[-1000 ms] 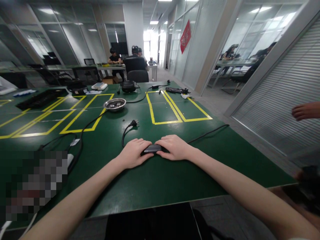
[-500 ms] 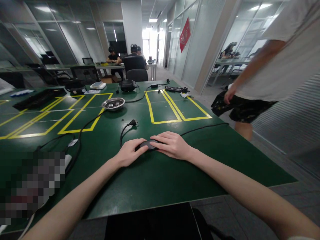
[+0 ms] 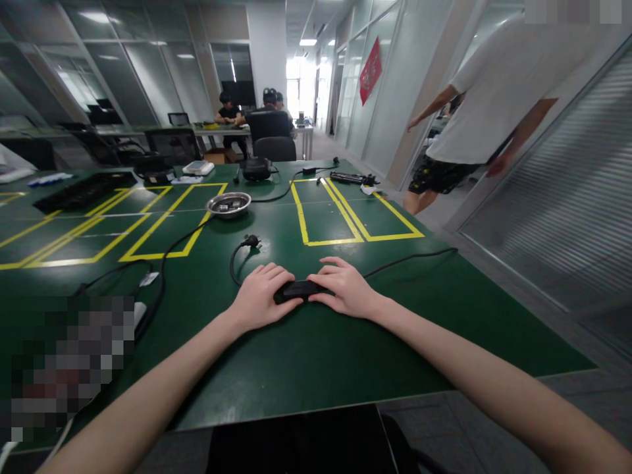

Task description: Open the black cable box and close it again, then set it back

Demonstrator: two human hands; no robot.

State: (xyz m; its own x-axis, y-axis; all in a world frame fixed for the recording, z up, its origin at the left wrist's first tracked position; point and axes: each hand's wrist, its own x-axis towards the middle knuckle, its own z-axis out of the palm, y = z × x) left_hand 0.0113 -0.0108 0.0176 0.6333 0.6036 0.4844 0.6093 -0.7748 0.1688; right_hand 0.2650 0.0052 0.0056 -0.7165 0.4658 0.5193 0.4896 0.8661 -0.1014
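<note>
A black power adapter (image 3: pixel 299 289) lies between my hands near the middle of the green table. My left hand (image 3: pixel 261 295) grips its left end, thumb on the near side and fingers over the far side. On the right end, my right hand (image 3: pixel 343 289) pinches it, with one finger lifted away. From the left side a short black cord curves up to a plug (image 3: pixel 252 241) on the tabletop. A thin black cable (image 3: pixel 409 258) runs from the right side toward the table's right edge.
A steel bowl (image 3: pixel 228 205) with small metal parts stands beyond my hands. Yellow tape (image 3: pixel 336 242) outlines rectangles on the table (image 3: pixel 316 355). A black tripod-like item (image 3: pixel 353 178) lies at the far right. A pixelated strip (image 3: pixel 74 362) is at left. Someone in a white shirt (image 3: pixel 513 92) walks at right.
The adapter has turned up to show its narrow side, and my fingers have shifted toward its ends. The plug has swung slightly left. The person at right has walked farther away.
</note>
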